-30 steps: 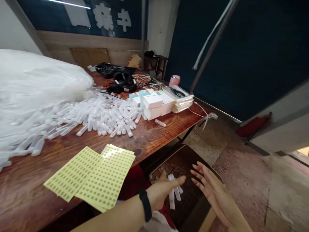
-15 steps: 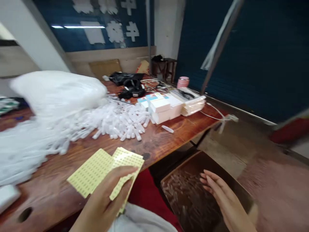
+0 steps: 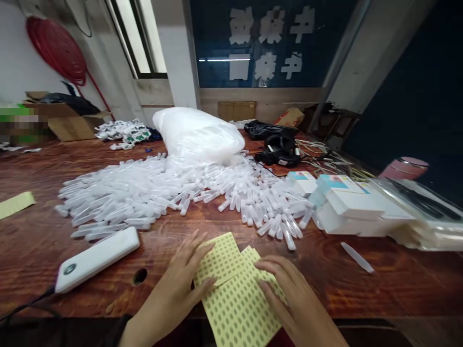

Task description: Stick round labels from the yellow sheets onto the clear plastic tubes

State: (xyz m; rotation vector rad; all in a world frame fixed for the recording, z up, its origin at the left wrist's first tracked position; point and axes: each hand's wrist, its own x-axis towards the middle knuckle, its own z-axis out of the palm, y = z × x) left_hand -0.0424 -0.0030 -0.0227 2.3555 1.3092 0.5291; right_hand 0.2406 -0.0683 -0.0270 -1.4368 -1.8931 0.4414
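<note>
Yellow sticker sheets [image 3: 237, 308] printed with rows of small oval marks overlap at the table's front edge. My left hand [image 3: 177, 282] grips their left side, thumb on top and fingers at the far edge. From the right, my right hand [image 3: 294, 296] holds the same sheets, its thumb and fingers closed over that edge. Beyond both hands spreads a heap of small translucent plastic tubes [image 3: 119, 193]. One single tube [image 3: 357, 258] lies apart on the right.
A white power bank [image 3: 97, 260] with a cable lies left, near a table hole [image 3: 140, 276]. Behind the tubes bulges a white plastic bag [image 3: 198, 135]. White boxes [image 3: 350, 202], a pink cup [image 3: 405, 167] and a black headset [image 3: 278, 150] stand right. Another yellow sheet [image 3: 16, 205] lies far left.
The view has turned left from the stool with small tubes to the table. My right hand has come from over the stool onto the sticker sheets, which my left hand was holding.
</note>
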